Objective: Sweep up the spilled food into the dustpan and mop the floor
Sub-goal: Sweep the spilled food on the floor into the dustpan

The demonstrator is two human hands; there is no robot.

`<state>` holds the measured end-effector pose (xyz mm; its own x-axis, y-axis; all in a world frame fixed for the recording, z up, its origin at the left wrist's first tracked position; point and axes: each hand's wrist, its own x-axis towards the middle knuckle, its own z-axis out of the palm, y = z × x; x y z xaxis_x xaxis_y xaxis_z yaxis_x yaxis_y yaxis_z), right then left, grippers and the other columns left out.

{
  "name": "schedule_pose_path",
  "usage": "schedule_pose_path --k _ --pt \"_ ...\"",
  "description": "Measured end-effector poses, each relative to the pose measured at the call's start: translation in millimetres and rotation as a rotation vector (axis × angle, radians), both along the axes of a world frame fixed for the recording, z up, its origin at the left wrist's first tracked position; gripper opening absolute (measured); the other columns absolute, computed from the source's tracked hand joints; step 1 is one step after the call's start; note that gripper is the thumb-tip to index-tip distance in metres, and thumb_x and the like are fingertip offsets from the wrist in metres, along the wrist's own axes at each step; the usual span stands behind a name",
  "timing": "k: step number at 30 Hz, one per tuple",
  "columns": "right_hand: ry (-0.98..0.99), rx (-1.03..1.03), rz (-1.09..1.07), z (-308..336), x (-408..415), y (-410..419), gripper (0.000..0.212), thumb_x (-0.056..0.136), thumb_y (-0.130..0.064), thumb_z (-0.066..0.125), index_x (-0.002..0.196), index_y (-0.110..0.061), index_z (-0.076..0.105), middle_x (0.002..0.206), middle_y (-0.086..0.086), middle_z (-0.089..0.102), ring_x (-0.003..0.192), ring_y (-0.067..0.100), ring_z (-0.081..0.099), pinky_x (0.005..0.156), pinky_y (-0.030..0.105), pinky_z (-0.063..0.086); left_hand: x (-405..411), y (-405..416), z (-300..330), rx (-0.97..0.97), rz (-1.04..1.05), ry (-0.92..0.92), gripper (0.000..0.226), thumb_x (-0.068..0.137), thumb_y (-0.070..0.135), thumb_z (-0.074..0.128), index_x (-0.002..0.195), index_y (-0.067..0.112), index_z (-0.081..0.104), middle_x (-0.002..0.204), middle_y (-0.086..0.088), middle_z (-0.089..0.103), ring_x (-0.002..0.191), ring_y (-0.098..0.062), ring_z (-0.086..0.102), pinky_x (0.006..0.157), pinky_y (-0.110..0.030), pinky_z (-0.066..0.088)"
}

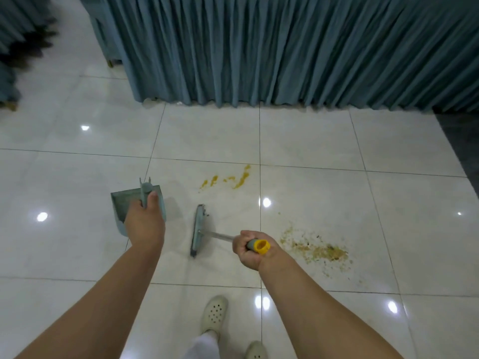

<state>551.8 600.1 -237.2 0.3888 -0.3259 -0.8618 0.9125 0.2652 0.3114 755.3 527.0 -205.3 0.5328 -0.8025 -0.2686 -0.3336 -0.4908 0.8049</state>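
My left hand [145, 224] grips the upright handle of a grey-green dustpan [124, 203], which stands on the white tiled floor [311, 141]. To its right, my right hand [250, 248] grips the yellow-capped end of a broom handle. The broom head [198, 230] rests on the floor between the hands, its bristles facing right. A yellow smear of spilled food [233, 178] lies beyond the broom. A patch of greenish-brown crumbs [316, 248] spreads on the tile right of my right hand.
A long teal pleated table skirt [285, 53] hangs to the floor along the back. More teal drapery [15, 35] is at the far left. A dark floor strip [461, 141] runs along the right edge. My feet in white clogs [215, 313] stand below the hands.
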Motion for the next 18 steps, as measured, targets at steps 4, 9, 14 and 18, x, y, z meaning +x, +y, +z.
schedule_pose_path --k 4,9,14,18 --pt "0.029 0.019 -0.074 -2.8 -6.3 -22.4 0.007 0.097 -0.003 0.042 0.091 -0.004 0.042 0.053 0.007 0.038 0.054 0.006 0.034 0.027 0.014 0.037 5.6 -20.1 -9.2 -0.001 -0.029 0.007 0.037 0.095 0.044 0.046 0.091 0.008 0.051 0.088 -0.012 0.058 0.088 -0.033 0.06 0.086 -0.047 0.051" --pt "0.072 0.025 -0.191 3.5 -37.8 -28.8 0.018 0.099 -0.005 0.04 0.081 -0.006 0.041 0.055 0.002 0.037 0.053 0.006 0.034 0.027 0.014 0.036 -5.8 -35.2 -15.5 0.015 -0.096 -0.021 0.037 0.096 0.043 0.046 0.089 0.007 0.052 0.085 -0.01 0.056 0.081 -0.028 0.056 0.078 -0.039 0.047" --pt "0.113 0.043 -0.358 8.8 -78.4 -18.5 0.02 0.099 -0.006 0.04 0.08 -0.002 0.043 0.058 -0.001 0.037 0.054 0.003 0.035 0.028 0.014 0.037 -28.8 -39.4 -22.4 0.031 -0.165 -0.011 0.037 0.096 0.043 0.045 0.092 0.007 0.053 0.088 -0.01 0.057 0.082 -0.026 0.056 0.078 -0.039 0.048" --pt "0.117 0.061 -0.469 14.4 -105.8 3.1 0.03 0.1 -0.007 0.038 0.07 -0.006 0.04 0.036 0.004 0.034 0.052 0.003 0.034 0.027 0.014 0.035 -52.4 -39.2 -23.4 0.042 -0.219 0.015 0.038 0.096 0.043 0.045 0.092 0.006 0.054 0.088 -0.011 0.06 0.081 -0.029 0.059 0.077 -0.042 0.052"
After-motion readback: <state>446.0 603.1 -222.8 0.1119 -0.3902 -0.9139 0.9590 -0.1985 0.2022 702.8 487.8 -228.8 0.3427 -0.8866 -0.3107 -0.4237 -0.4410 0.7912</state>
